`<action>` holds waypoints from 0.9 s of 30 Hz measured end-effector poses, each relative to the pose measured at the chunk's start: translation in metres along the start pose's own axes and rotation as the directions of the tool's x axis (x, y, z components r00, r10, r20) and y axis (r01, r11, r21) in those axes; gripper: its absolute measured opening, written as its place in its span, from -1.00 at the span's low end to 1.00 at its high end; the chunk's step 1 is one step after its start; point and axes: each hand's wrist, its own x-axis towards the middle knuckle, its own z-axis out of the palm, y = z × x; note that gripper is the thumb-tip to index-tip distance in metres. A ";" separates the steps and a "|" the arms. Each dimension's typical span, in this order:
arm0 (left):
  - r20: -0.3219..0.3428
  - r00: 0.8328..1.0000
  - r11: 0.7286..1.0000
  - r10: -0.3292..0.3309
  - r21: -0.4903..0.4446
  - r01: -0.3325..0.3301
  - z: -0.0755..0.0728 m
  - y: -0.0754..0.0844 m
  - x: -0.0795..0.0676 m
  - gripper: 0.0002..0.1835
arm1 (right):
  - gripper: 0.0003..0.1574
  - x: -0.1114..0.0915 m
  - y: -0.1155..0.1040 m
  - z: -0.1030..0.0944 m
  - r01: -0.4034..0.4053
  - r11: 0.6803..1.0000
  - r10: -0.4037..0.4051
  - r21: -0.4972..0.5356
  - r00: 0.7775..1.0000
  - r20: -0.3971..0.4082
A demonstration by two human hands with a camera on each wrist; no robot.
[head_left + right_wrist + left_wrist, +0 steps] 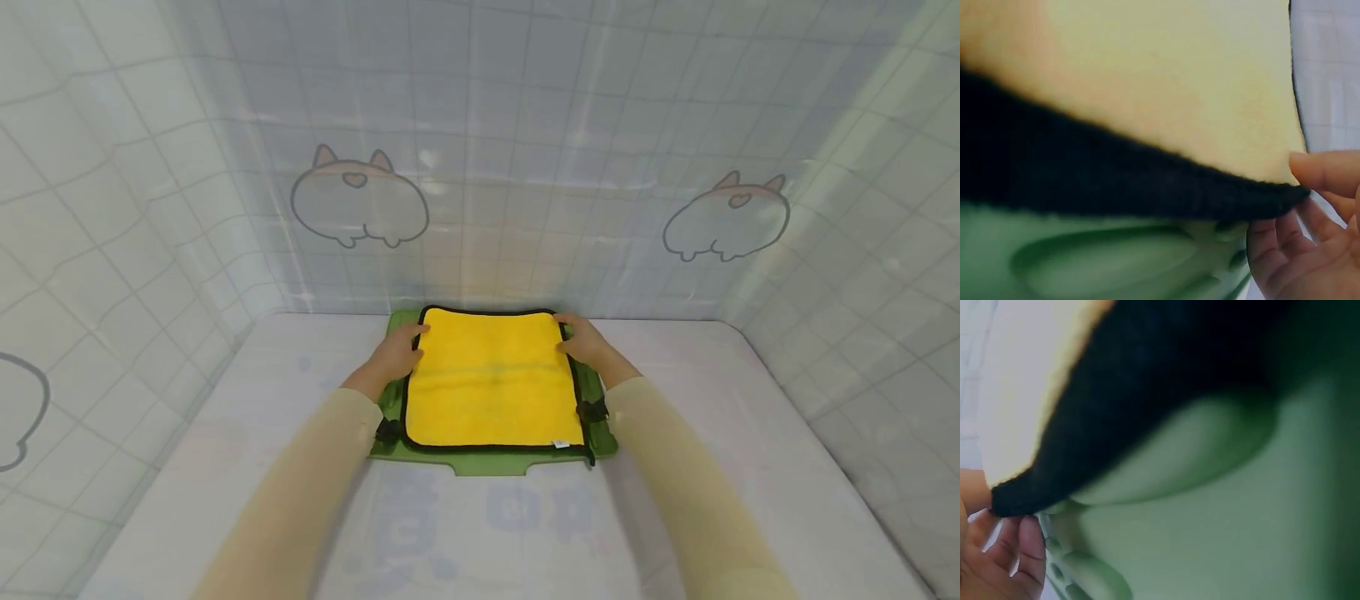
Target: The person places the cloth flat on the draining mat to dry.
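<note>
A square yellow towel (495,383) with black edging and a small white tag lies spread over a green plastic piece with moulded ovals (491,467), covering most of it. At the towel's far left edge, my left hand (396,352) pinches the black border, its fingers (1032,547) beneath the edge. On the opposite side my right hand (587,340) pinches the far right corner area. Its thumb (1322,174) lies on top and its fingers are underneath. In both wrist views the towel's black edge stands clear of the green surface nearby.
Black fittings (389,431) show at the green piece's left side, with another black fitting (592,410) at its right. Everything rests on a pale printed table cover (480,542). A tiled-pattern wall sheet (540,142) with cartoon animal drawings rises behind and at both sides.
</note>
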 end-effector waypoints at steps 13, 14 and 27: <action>0.006 0.999 0.998 -0.051 -0.036 0.051 0.002 0.001 -0.009 -0.55 | -0.38 -0.008 0.015 -0.004 0.017 1.000 -0.017 -0.001 1.000 0.012; 0.004 0.999 0.999 -0.048 -0.025 0.048 0.003 0.001 -0.009 -0.53 | -0.37 -0.008 0.016 -0.005 0.019 1.000 -0.019 -0.001 1.000 0.010; 0.022 1.000 1.000 0.000 0.019 0.000 0.005 0.003 -0.017 -0.52 | -0.24 -0.009 0.013 -0.003 0.019 0.997 -0.010 -0.075 0.994 0.112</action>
